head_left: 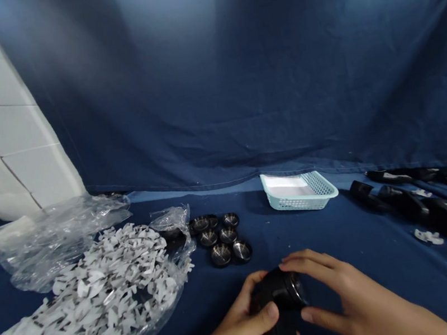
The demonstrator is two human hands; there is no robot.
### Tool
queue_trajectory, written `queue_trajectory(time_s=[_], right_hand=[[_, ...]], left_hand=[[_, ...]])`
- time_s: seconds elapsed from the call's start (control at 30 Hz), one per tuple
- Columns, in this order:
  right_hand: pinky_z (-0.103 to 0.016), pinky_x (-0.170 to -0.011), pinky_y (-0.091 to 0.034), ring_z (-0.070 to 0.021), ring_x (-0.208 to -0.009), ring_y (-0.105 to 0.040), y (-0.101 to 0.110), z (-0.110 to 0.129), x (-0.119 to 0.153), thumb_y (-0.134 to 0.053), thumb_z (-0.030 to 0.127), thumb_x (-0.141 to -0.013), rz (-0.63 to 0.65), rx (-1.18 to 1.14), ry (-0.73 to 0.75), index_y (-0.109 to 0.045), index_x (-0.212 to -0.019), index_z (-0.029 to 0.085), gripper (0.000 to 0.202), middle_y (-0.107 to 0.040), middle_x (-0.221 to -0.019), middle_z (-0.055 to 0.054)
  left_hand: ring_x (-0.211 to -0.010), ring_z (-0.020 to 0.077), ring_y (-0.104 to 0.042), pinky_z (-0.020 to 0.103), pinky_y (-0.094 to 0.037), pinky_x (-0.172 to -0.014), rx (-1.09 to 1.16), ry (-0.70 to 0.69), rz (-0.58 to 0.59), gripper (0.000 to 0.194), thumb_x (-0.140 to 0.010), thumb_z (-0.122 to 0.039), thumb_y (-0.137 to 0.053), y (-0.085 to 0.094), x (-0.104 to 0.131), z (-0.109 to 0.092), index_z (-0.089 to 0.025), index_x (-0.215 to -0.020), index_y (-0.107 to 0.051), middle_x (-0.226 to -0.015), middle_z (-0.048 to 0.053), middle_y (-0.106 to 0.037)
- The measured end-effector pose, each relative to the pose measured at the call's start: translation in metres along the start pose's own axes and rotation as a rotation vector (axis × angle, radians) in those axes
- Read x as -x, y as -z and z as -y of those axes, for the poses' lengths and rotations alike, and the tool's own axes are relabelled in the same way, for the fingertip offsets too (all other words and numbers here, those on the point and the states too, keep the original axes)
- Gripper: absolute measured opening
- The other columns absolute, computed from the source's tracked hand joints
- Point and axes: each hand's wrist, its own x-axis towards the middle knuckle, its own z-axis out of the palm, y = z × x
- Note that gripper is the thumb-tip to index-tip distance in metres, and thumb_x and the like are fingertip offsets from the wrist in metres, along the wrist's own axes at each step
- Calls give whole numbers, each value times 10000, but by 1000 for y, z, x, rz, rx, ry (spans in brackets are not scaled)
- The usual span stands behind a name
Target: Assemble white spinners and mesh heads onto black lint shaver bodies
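My left hand (pixel 249 327) is wrapped around a black device (pixel 280 294), with the thumb across its front. This device has a long dark body and a round head with a shiny rim that faces right; its exact kind is unclear. My right hand (pixel 340 290) spans that round head, fingers on top and thumb at its lower edge. Beyond my hands lie several round black dish-shaped parts (pixel 221 254) with shiny, perforated-looking insides, grouped in short rows. The lower body of the device runs out of the bottom of the view.
A heap of small whitish parts (pixel 110 282) spreads over clear plastic (pixel 64 232) at left. A pale turquoise basket (pixel 303 203) holding something white stands at the back. Black pieces (pixel 407 203) and small white parts (pixel 428 237) lie at right. Blue cloth (pixel 234 75) hangs behind.
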Motion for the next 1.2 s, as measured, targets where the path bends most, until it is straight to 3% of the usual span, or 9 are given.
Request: queue_trajectory(time_s=[0.13, 0.27, 0.37, 0.47, 0.57, 0.7, 0.77, 1.03, 1.2], right_hand=[[-478, -896, -519, -284, -1033, -655, -4, 1, -3, -634, 441, -867, -63, 22, -102, -588, -1247, 253, 427, -690, -1138, -77], [-456, -760, -538, -276, -839, -694, -4, 2, -3, -566, 510, -893, -82, 52, -181, -677, -1033, 224, 337, -729, -916, -65], [-460, -849, -536, -294, -992, -677, -1, 2, -1, -622, 503, -852, -88, 24, -147, -611, -1221, 228, 460, -701, -1113, -99], [-422, -954, -511, -266, -1127, -625, 2, 4, 2, -685, 379, -808, -63, -39, -90, -517, -1340, 261, 570, -624, -1283, -86], [-414, -929, -525, -248, -1069, -648, 3, 4, 2, -667, 321, -810, -60, -39, -115, -560, -1293, 267, 497, -649, -1232, -68], [-420, -750, -560, -240, -799, -694, 0, 6, 0, -656, 408, -815, -71, 5, -215, -632, -1184, 246, 404, -723, -1006, -54], [-421, -712, -557, -248, -763, -694, -2, 6, 0, -639, 430, -822, -71, 39, -228, -655, -1127, 241, 359, -732, -953, -50], [-418, -899, -556, -271, -1048, -664, -7, 6, 4, -658, 348, -809, -108, -36, -112, -538, -1313, 221, 533, -654, -1210, -107], [-390, -871, -585, -284, -1090, -647, -6, 9, 4, -690, 274, -771, -137, -138, -83, -563, -1287, 262, 531, -643, -1242, -96]], left_hand=[[-798, 218, -706, 315, -477, -720, -35, 2, 15, 763, -665, -431, -860, 0, -1, -1, -256, -1254, -407, -1228, 105, -576], [-784, 209, -701, 310, -475, -716, -50, 13, 20, 801, -629, -438, -880, -2, -1, -1, -257, -1259, -418, -1223, 101, -576], [-819, 219, -699, 318, -477, -734, -35, 6, 22, 780, -644, -436, -872, -4, 0, -1, -257, -1254, -419, -1230, 104, -575], [-816, 216, -698, 312, -477, -729, -33, 3, 13, 758, -671, -443, -854, -5, 2, 0, -251, -1257, -414, -1172, 94, -600], [-808, 220, -701, 314, -480, -727, -51, 6, 8, 769, -667, -458, -853, -5, 2, -1, -243, -1259, -412, -1146, 92, -609], [-790, 215, -707, 301, -482, -712, -62, 14, 19, 800, -662, -456, -857, -5, 2, -3, -249, -1287, -404, -1120, 89, -621], [-777, 208, -708, 300, -484, -714, -55, 22, 14, 794, -674, -453, -850, -5, 2, -2, -255, -1300, -404, -1104, 88, -628], [-820, 220, -694, 316, -481, -754, 22, -32, 31, 770, -658, -378, -872, -3, 3, -1, -244, -1293, -459, -1168, 101, -618], [-935, 240, -651, 299, -467, -795, 24, -4, 54, 756, -574, -305, -919, -2, 5, -5, -186, -1244, -589, -1147, 104, -635]])
